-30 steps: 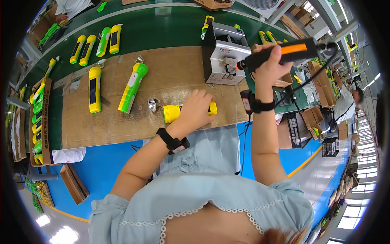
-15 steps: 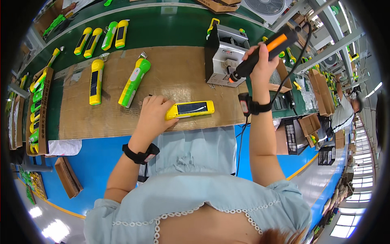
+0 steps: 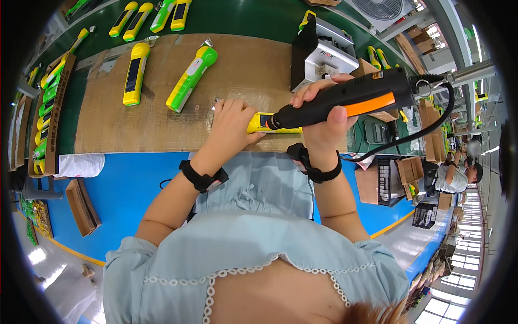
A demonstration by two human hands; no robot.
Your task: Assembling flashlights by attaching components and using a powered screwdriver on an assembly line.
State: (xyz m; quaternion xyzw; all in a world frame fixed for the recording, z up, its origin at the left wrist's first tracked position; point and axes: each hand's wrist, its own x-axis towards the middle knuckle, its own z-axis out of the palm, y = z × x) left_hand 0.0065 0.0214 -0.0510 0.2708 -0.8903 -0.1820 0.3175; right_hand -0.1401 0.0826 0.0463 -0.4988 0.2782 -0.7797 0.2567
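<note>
A black and orange electric screwdriver [image 3: 350, 100] is gripped in my right hand [image 3: 319, 132], its bit end pointing left and down over a yellow flashlight [image 3: 253, 123] with a dark solar panel. Whether the tip touches the flashlight I cannot tell. My left hand [image 3: 229, 125] closes around the left end of that flashlight and holds it against the cardboard sheet [image 3: 156, 129]. Part of the flashlight is hidden behind the screwdriver and my right hand. Beyond my left hand lie a green and yellow flashlight [image 3: 192, 78] and another yellow flashlight [image 3: 136, 74].
A metal-fronted machine [image 3: 321, 56] stands behind my right hand. The black cable [image 3: 418, 132] loops down from the screwdriver's back end. At the left, a long cardboard box [image 3: 58, 116] holds several flashlights. More lie along the far side of the green table [image 3: 226, 19].
My right hand has brought the screwdriver down and inward, from beside the machine to over the yellow flashlight. My left hand keeps its hold. The view has shifted.
</note>
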